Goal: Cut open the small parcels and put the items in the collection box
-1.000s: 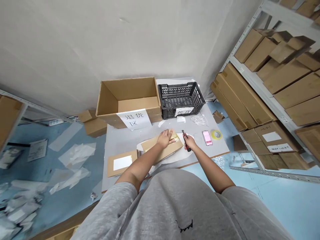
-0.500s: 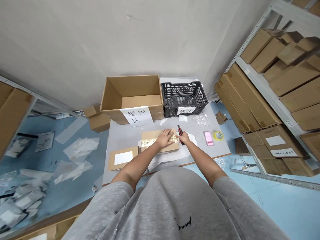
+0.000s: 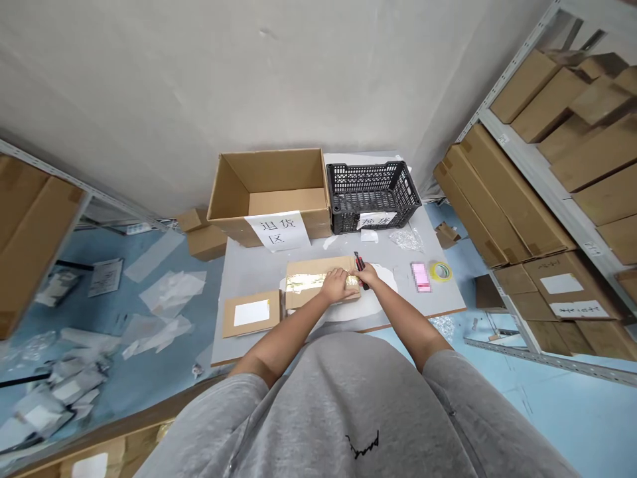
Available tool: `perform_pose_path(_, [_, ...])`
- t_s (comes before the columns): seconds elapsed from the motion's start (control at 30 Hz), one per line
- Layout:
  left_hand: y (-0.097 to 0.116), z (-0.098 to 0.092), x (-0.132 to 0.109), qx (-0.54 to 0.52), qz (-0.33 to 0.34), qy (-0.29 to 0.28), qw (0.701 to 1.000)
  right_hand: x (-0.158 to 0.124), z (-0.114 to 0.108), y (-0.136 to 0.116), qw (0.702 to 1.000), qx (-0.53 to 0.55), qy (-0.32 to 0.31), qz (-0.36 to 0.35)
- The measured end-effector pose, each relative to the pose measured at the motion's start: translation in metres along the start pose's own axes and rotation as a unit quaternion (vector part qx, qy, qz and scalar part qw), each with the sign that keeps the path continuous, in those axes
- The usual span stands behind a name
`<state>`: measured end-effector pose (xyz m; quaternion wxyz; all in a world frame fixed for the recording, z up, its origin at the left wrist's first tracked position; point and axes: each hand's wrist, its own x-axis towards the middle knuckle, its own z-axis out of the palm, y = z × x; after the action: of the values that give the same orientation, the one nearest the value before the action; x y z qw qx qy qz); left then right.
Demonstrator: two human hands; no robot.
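Observation:
A small cardboard box (image 3: 306, 265) with a shiny strip of clear tape (image 3: 298, 283) along its top lies in front of me on the table. My left hand (image 3: 339, 287) rests over the box's right part, its fingers bent on the tape and its thumb low at the near side. At the box's right end, my right hand (image 3: 367, 275) is closed round a red and black utility knife (image 3: 359, 261), which points away from me. The fingertips of both hands nearly meet at the taped end. Whether the right fingers also pinch the tape is too small to tell.
A flat labelled carton (image 3: 229, 324) lies to the left. Behind stand a large open carton (image 3: 318, 226) and a black plastic crate (image 3: 343, 222). Bubble wrap (image 3: 405, 239), a pink pad (image 3: 421, 277) and a tape roll (image 3: 440, 271) lie right. Stocked shelving (image 3: 537, 159) flanks the table.
My left hand has slid right along the box, and its fingers are more bent. The right hand still holds the knife at the box's end. The view has shifted slightly.

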<state>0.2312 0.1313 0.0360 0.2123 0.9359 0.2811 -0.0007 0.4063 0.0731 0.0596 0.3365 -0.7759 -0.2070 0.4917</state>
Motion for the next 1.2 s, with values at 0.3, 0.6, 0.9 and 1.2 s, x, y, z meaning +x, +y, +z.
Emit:
perform_pose_path(0.3, [0.008,-0.008,0.011,-0.051,-0.057,-0.01,0.997,-0.056,-0.044,0.054,0.997,-0.01,-0.075,-0.015])
perform_pose_path(0.6, [0.012,-0.013,0.023,-0.086,-0.087,-0.031,0.992,-0.08,-0.023,0.057,0.998,-0.023,-0.062,-0.001])
perform_pose_path(0.9, [0.015,-0.007,0.017,-0.165,-0.097,0.014,0.981,-0.084,-0.015,0.052,0.999,-0.042,-0.034,0.001])
perform_pose_path(1.2, [0.016,-0.004,0.012,-0.184,-0.094,0.059,0.977,-0.081,-0.012,0.047,0.999,-0.026,-0.034,0.023])
